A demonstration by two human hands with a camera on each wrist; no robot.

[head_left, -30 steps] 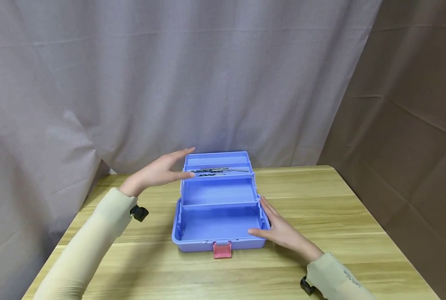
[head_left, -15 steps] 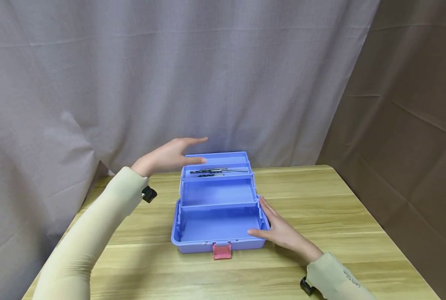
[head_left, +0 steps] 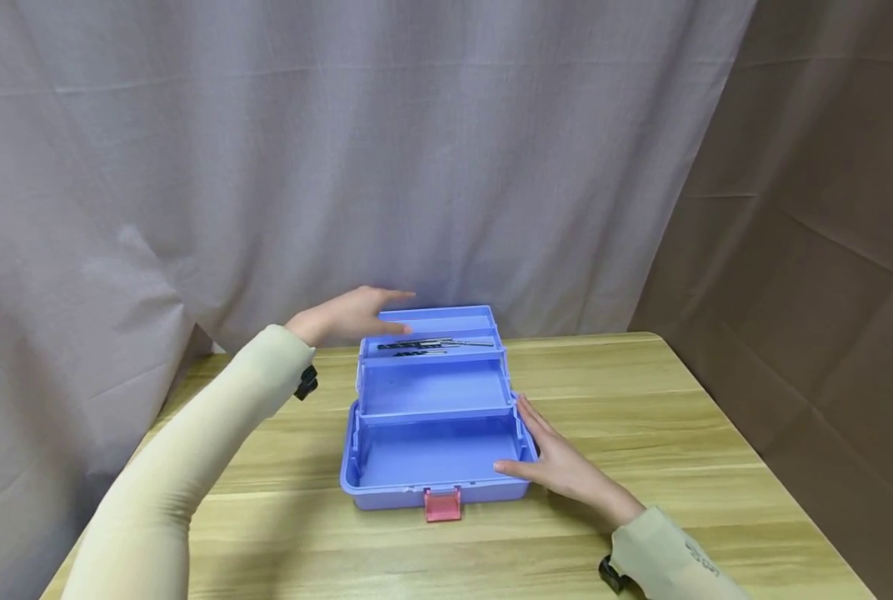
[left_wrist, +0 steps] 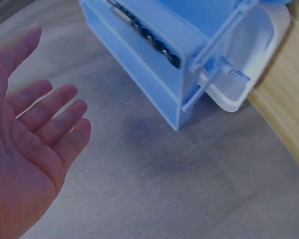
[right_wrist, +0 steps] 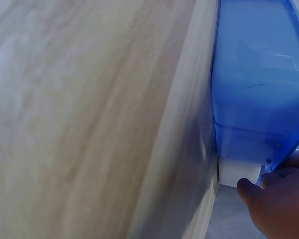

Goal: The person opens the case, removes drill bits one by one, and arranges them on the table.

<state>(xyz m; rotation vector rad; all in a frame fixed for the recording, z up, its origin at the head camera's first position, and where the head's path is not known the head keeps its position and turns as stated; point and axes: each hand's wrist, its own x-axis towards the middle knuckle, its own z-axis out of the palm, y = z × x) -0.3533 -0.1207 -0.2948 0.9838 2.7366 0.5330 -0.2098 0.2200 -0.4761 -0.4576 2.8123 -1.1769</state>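
Drill bits [head_left: 416, 344] lay crosswise, just right and near of the left hand [head_left: 352, 313].
Bits sat in the second compartment from the far end of the unfolded blue toolbox [head_left: 386, 502]; long axes ran roughly left-right, flutes left, bright shanks right. Left hand was the nearer one: straight fingers, thumb spread apart, nothing held, out over the far left corner. Left wrist view showed it apart from the tray; exact height over the bits, couldn't tell. Right hand [head_left: 559, 467] was well apart from the bits, near side: thumb and fingers spread, laid against the toolbox's right wall by the near corner, no grip apparent. Pink latch [head_left: 442, 505] hung on the near wall.
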